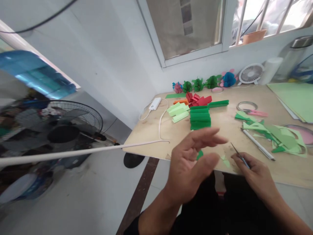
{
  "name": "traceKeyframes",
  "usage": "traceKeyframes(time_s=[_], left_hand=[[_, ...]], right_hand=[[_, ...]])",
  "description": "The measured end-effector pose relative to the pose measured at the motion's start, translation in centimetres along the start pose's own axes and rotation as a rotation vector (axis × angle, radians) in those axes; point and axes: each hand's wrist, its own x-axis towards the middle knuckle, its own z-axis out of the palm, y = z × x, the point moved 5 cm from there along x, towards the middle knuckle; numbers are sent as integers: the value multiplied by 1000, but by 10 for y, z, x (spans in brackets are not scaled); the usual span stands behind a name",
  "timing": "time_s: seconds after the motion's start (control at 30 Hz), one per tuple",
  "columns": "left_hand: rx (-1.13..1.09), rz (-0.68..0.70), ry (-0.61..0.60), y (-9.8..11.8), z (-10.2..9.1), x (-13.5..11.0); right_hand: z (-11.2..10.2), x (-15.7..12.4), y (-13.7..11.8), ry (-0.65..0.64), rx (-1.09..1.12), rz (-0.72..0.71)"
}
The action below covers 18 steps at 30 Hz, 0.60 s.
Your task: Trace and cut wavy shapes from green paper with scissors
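Observation:
My left hand (193,163) is raised over the near edge of the low wooden table (151,130), palm up, fingers stretched out and holding nothing. A small green paper scrap (200,154) lies just behind it. My right hand (254,174) rests at the table edge, fingers closed around a thin pointed tool (238,154) that sticks out toward the upper left. A pale green paper piece (226,161) lies between the two hands.
Stacks of folded paper lie mid-table: dark green (200,118), light green (178,111), red (198,99). Green offcuts (281,137), a white pen (259,145), pink scissors (255,113), paper flowers (198,85), a small fan (251,73). A power bank (155,103) with cable; a floor fan (61,130) left.

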Motion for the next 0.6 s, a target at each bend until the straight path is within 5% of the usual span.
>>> traceKeyframes(time_s=[0.1,0.23,0.43,0.6], left_hand=[[461,-122,98,-58,-7,2],[1056,-165,43,-114,-16,-11],[1230,-124,-16,-136,-26,1],[1303,-30,-158,-147,-26,18]], right_hand=[[-1,5,2,-27,23,39],[-2,8,5,-22,31,61],[1,25,-1,-106,-49,-30],[25,63,-18,-198,-192,-110]])
